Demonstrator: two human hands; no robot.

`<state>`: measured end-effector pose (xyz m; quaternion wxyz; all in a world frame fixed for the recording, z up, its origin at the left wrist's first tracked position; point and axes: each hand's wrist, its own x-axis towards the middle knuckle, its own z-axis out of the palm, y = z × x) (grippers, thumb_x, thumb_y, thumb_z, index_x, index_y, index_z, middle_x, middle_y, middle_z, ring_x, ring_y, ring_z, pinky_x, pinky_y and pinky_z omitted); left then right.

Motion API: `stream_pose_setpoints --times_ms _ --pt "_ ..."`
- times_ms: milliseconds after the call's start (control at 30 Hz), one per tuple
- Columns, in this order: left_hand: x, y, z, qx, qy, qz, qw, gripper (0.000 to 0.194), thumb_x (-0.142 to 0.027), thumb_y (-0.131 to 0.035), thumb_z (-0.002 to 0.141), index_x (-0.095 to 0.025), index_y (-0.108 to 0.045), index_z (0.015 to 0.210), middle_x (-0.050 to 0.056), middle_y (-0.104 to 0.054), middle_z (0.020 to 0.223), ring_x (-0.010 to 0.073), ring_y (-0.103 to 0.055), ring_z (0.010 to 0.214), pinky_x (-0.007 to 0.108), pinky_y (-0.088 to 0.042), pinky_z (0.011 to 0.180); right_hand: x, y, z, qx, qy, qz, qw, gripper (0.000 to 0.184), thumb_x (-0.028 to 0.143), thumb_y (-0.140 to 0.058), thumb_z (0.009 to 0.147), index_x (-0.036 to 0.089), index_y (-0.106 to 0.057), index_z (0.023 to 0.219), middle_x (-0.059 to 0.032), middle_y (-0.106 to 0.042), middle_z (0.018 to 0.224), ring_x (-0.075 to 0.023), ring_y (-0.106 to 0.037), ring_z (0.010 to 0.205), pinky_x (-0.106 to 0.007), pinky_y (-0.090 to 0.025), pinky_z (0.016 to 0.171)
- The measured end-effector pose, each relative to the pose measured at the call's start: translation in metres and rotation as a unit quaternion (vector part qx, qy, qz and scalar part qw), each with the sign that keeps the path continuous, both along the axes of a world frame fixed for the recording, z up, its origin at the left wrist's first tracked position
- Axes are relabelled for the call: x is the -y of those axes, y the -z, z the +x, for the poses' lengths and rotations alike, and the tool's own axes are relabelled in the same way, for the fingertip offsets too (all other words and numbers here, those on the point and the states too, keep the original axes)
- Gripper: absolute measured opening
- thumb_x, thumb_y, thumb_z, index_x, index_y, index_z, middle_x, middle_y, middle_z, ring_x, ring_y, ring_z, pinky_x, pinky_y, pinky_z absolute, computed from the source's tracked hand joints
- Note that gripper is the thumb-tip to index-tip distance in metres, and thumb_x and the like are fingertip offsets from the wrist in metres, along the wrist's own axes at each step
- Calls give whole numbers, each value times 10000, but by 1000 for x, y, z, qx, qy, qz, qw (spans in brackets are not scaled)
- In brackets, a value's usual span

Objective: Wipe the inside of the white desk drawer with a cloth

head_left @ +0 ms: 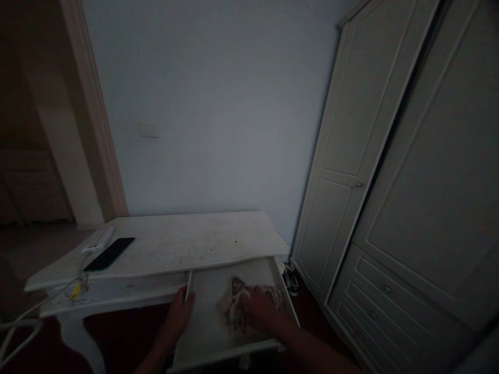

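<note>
A white drawer is pulled out from the right part of a white table. My left hand grips the drawer's left side wall near its top edge, with the thumb over the rim. Inside the drawer, my right hand is closed on a crumpled patterned cloth in pale and brown tones. More patterned fabric shows to the right of that hand. The cloth is blurred, and my right fingers are partly hidden in it.
On the table's left end lie a dark phone and a white device with a cable. A grey wardrobe stands at the right. A shoe sits on the floor by the table.
</note>
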<state>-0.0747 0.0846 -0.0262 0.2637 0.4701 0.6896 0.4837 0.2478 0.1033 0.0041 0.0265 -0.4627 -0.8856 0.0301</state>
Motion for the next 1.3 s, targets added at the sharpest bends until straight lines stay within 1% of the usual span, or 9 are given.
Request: stream_pose_setpoints --times_ms 100,200,367,600,733,900,1000,1100,1300 --pt "1 -1 0 -7 6 3 1000 465 -574 -506 803 -232 -614 1098 146 -768 1160 352 -720 1157 496 -547 1046 -11 -9 16 -21 98 22 995 438 240 -646 888 255 -631 1326 -165 -656 1343 -384 -602 1241 -511 -519 993" --pt "2 -1 1 -14 10 5 1000 499 -594 -461 823 -219 -613 1115 160 -759 1180 349 -721 1154 492 -541 1058 -27 -16 14 -30 129 30 991 432 262 -640 899 246 -626 1331 -179 -645 1356 -395 -597 1240 -489 -537 944" --pt "3 2 -1 -30 9 6 999 515 -612 -455 812 -223 -603 1116 156 -757 1184 357 -719 1169 498 -543 1061 -55 -25 -9 -55 135 42 988 410 332 -607 941 239 -631 1339 -170 -615 1427 -376 -597 1258 -454 -567 884" --pt "5 3 -4 -26 27 12 999 567 -635 -456 827 -198 -613 1153 165 -752 1195 348 -715 1155 483 -543 1045 -73 -28 -54 -80 117 36 989 472 300 -610 913 219 -632 1378 -195 -611 1452 -402 -548 1353 -516 -556 963" --pt "6 0 -3 -26 19 10 999 495 -621 -466 830 -234 -622 1096 132 -772 1141 342 -729 1133 473 -558 1024 -65 -22 -92 -84 70 19 994 540 333 -680 858 235 -617 1385 -194 -552 1523 -418 -490 1417 -556 -544 996" --pt "6 -4 -2 -25 22 15 999 508 -641 -501 802 -232 -634 1074 136 -779 1127 352 -728 1135 472 -571 1002 -30 -5 -151 -77 -31 -17 996 672 467 -780 782 268 -582 1393 -171 -605 1436 -420 -537 1360 -601 -580 928" --pt "6 -6 -2 -32 21 13 999 510 -624 -480 804 -218 -626 1077 153 -772 1122 353 -734 1103 485 -560 1015 -12 6 -172 -80 -86 -18 993 814 516 -840 729 243 -539 1435 -203 -576 1468 -445 -523 1371 -631 -575 937" --pt "8 -8 -2 -43 17 3 999 459 -575 -471 814 -224 -625 1065 146 -772 1101 339 -740 1073 478 -561 1006 -5 10 -165 -74 -143 2 987 863 573 -840 738 216 -514 1453 -226 -592 1430 -469 -552 1319 -647 -582 899" --pt "14 -15 1 -58 11 -20 998 408 -519 -478 876 -238 -652 1115 116 -780 1134 314 -738 1093 430 -554 993 1 -4 -110 6 -277 1 961 538 534 -782 832 326 -622 1301 -105 -617 1414 -375 -631 1196 -500 -610 824"
